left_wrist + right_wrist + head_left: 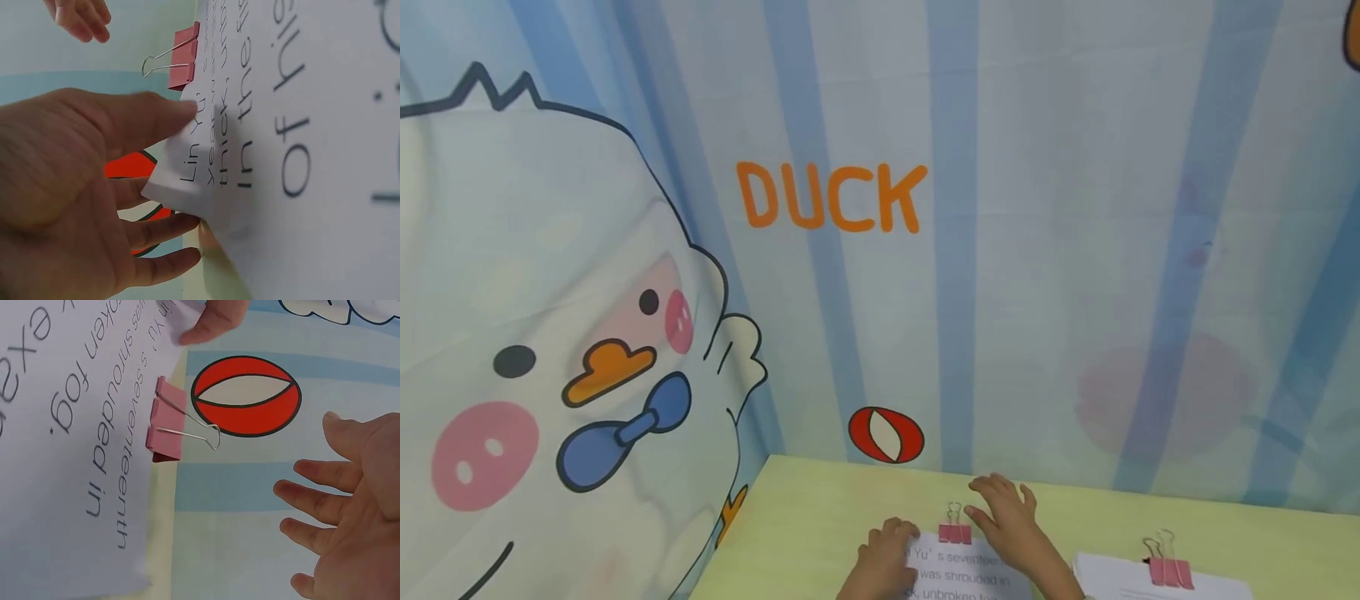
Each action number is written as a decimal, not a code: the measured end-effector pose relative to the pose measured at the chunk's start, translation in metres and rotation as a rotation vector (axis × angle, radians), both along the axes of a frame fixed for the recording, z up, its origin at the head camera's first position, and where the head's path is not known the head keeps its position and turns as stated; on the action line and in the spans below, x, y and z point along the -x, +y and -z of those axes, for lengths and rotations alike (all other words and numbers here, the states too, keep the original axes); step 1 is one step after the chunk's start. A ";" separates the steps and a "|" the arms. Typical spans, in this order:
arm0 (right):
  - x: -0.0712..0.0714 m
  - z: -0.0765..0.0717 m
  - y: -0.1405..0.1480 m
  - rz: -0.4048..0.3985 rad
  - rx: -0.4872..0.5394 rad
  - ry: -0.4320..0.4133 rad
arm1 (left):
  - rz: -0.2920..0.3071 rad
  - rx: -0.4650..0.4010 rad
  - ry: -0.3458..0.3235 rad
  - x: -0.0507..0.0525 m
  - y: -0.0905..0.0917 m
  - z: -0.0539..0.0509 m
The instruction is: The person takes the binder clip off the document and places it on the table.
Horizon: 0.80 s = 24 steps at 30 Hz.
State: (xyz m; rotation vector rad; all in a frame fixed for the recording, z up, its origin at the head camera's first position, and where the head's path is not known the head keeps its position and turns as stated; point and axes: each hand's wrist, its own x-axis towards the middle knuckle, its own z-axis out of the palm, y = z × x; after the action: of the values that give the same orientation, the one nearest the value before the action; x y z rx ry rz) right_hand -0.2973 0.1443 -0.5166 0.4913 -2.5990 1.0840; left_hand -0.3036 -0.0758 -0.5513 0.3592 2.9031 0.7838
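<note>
A printed paper stack (962, 575) lies on the table with a pink binder clip (955, 533) on its top edge, the wire handles standing up. At the stack's upper left corner, my left hand (883, 562) holds the paper, thumb over the printed face and fingers around the edge. In the left wrist view the paper corner (164, 181) passes in front of a finger of that hand (75, 187). My right hand (1015, 529) hovers just right of the clip, fingers spread and touching nothing. The right wrist view shows a gap between this hand (356, 500) and the clip (167, 419).
Another paper stack (1165, 579) with its own pink binder clip (1170, 572) lies to the right on the pale yellow table (805, 508). Behind the table hangs a blue striped curtain (1030, 250) printed with a duck and orange letters.
</note>
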 end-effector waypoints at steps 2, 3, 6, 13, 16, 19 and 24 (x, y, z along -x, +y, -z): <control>0.003 0.003 -0.004 -0.003 0.006 0.002 | -0.003 0.012 0.015 0.001 0.000 0.002; 0.004 0.005 -0.006 -0.003 0.006 0.003 | -0.005 0.013 0.020 0.001 -0.001 0.002; 0.007 0.009 -0.012 -0.003 0.008 0.005 | -0.006 0.013 0.036 0.002 -0.001 0.003; 0.010 0.018 -0.015 0.003 0.012 -0.033 | 0.027 0.034 0.089 0.001 -0.001 0.005; 0.014 0.021 -0.016 0.003 0.006 -0.062 | 0.017 0.022 0.102 0.000 0.000 0.004; 0.017 0.024 -0.018 0.006 -0.006 -0.101 | 0.027 0.021 0.095 0.001 -0.002 0.005; 0.023 0.029 -0.022 0.007 -0.026 -0.174 | 0.055 0.031 0.085 -0.001 -0.005 0.006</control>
State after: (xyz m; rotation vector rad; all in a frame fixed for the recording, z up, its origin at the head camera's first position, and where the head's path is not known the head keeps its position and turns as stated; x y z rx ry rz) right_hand -0.3206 0.1224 -0.5458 0.4103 -2.7654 1.1392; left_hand -0.3030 -0.0806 -0.5571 0.4785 2.9656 0.7324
